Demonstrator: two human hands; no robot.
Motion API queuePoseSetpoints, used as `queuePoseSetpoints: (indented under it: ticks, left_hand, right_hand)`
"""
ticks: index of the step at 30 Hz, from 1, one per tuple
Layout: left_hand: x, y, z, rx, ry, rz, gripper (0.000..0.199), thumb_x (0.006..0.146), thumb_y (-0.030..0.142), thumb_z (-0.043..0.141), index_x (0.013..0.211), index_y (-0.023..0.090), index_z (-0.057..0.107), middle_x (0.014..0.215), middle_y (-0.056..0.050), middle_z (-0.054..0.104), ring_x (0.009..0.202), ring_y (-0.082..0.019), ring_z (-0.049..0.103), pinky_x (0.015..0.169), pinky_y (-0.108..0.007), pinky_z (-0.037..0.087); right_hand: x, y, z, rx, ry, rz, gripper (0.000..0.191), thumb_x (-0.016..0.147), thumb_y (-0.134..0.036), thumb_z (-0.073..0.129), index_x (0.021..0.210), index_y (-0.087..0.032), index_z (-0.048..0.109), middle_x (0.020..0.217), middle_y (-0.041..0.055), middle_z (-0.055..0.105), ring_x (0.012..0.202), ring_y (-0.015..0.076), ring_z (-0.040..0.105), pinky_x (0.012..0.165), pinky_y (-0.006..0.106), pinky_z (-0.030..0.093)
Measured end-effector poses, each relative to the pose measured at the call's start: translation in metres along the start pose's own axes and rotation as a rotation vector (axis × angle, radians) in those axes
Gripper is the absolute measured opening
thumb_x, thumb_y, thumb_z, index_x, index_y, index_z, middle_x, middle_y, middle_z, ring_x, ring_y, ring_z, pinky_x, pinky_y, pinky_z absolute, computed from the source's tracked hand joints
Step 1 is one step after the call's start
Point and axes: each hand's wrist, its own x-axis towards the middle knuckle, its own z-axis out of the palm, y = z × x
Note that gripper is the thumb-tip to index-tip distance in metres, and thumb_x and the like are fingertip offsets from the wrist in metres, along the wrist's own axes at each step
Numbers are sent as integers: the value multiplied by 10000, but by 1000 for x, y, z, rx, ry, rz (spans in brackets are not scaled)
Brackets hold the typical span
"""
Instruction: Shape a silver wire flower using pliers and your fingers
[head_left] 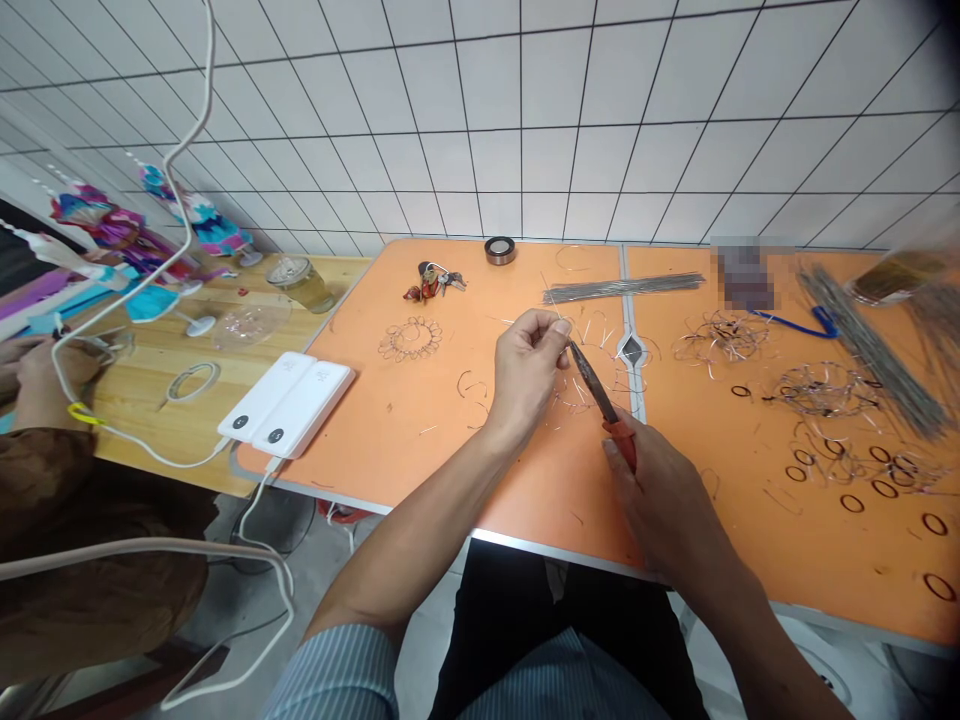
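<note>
My left hand (527,368) is raised over the orange table, its thumb and fingers pinched on a thin wire (559,308) whose end pokes up past the fingertips. A pair of pliers (594,383) with dark jaws and red handles is gripped in my right hand (660,485). The tips of the jaws meet the left fingertips, close by the wire; whether they clamp it is too small to tell. Beyond the hands lies a bundle of straight grey wires (626,288). Scattered bits of bent wire lie around and below them. To the left rests a looped wire ring (411,340).
Keys (442,282) and a tape roll (499,250) sit at the back. On the right are tangled wire pieces (825,388), several dark rings (853,503) and another wire bundle (874,350). White power banks (289,405) straddle the left edge. A person's hand (52,380) is far left.
</note>
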Motion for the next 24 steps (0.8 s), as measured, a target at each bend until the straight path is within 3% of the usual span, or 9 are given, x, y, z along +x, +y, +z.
queuePoseSetpoints:
  ticks: [12, 19, 24]
  left_hand:
    - [0, -2, -1, 21, -9, 11, 225, 1063, 274, 761, 860, 211, 684, 742, 46, 601, 651, -84, 567, 684, -243, 458]
    - [-1, 2, 1, 77, 7, 43, 235, 1077, 264, 763, 864, 216, 674, 741, 41, 598, 659, -105, 542, 674, -265, 445]
    - [-4, 6, 4, 112, 27, 72, 229, 1084, 230, 739, 865, 219, 673, 752, 37, 594, 674, -109, 548, 674, -259, 464]
  right_hand:
    - [0, -3, -2, 59, -25, 15, 618, 1126, -495, 416, 1562, -145, 680, 1352, 208, 821, 1235, 386, 764, 1032, 502, 579]
    - [0, -2, -1, 52, 3, -10, 512, 1142, -491, 417, 1433, -214, 734, 1312, 180, 824, 1128, 347, 768, 900, 434, 568]
    - [-1, -5, -4, 72, 27, -37, 503, 1125, -489, 451, 1458, -226, 721, 1292, 162, 832, 1173, 354, 770, 959, 450, 563]
